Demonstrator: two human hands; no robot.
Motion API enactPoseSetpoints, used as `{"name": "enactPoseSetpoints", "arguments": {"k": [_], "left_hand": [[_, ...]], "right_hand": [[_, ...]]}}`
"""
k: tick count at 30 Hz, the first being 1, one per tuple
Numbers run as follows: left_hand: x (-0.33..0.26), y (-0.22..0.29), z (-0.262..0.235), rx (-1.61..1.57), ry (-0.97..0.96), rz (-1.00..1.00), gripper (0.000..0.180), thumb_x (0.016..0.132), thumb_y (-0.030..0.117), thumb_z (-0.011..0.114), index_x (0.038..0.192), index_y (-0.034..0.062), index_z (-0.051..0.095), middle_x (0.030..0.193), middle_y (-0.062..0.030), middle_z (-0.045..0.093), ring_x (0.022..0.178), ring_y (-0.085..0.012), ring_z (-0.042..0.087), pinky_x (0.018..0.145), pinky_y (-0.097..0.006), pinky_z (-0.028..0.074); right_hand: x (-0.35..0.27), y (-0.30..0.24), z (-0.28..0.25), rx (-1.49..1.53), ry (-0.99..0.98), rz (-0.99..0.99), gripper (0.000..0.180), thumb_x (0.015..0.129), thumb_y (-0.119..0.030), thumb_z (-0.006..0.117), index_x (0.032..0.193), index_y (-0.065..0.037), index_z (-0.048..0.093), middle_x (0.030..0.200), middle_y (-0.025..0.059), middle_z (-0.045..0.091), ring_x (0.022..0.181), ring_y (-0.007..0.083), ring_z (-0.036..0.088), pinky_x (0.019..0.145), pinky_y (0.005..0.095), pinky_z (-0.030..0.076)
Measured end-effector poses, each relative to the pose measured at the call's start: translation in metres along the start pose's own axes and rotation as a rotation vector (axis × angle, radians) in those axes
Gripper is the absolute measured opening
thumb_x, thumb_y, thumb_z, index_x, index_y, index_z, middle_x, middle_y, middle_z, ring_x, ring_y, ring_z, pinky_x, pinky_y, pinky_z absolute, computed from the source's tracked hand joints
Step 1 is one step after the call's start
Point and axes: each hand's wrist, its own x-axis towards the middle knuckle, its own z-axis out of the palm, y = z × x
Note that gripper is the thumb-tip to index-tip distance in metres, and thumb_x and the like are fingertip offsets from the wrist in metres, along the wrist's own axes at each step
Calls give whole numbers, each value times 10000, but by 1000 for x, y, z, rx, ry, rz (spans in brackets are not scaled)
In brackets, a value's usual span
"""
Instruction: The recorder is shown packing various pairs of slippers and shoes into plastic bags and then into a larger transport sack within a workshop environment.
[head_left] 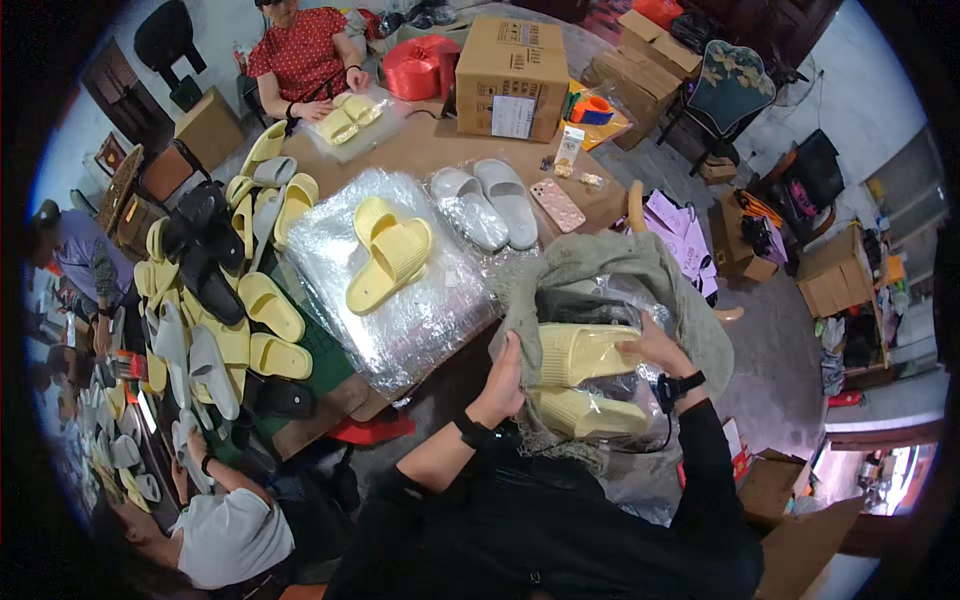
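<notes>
My left hand (503, 378) grips the rim of a large grey-green sack (620, 262) and holds it apart. My right hand (652, 345) rests on a bagged pair of yellow slippers (580, 352) inside the sack's mouth. More bagged yellow slippers (580, 412) lie lower in the sack. On the brown table (440, 148) a pair of yellow slippers (385, 252) rests on a stack of clear plastic bags (430, 320). A grey pair (487, 205) lies behind it.
A heap of yellow, grey and black slippers (215, 290) covers the table's left side. A person in a red top (300, 60) bags yellow slippers at the far end. Another person (225, 530) sits lower left. A cardboard box (512, 78), a phone (557, 204) and red ribbon (420, 68) stand beyond.
</notes>
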Motion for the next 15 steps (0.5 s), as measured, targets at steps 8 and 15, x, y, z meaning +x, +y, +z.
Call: {"name": "enactPoseSetpoints", "arguments": {"k": [8, 15], "left_hand": [[-21, 13, -12, 142, 84, 19, 538, 909, 427, 303, 1321, 87, 236, 1301, -53, 361, 1165, -195, 383, 954, -345, 340], [-30, 4, -15, 226, 212, 188, 532, 922, 380, 325, 1297, 7, 268, 1288, -77, 370, 1155, -179, 364, 976, -303, 278]], "right_hand": [[69, -133, 4, -697, 31, -482, 602, 634, -279, 671, 1177, -127, 460, 1266, 215, 365, 1120, 382, 402, 901, 494, 330], [208, -184, 100, -843, -216, -553, 349, 716, -238, 573, 1053, -154, 600, 1405, 158, 148, 1261, 403, 180, 964, 570, 206]]}}
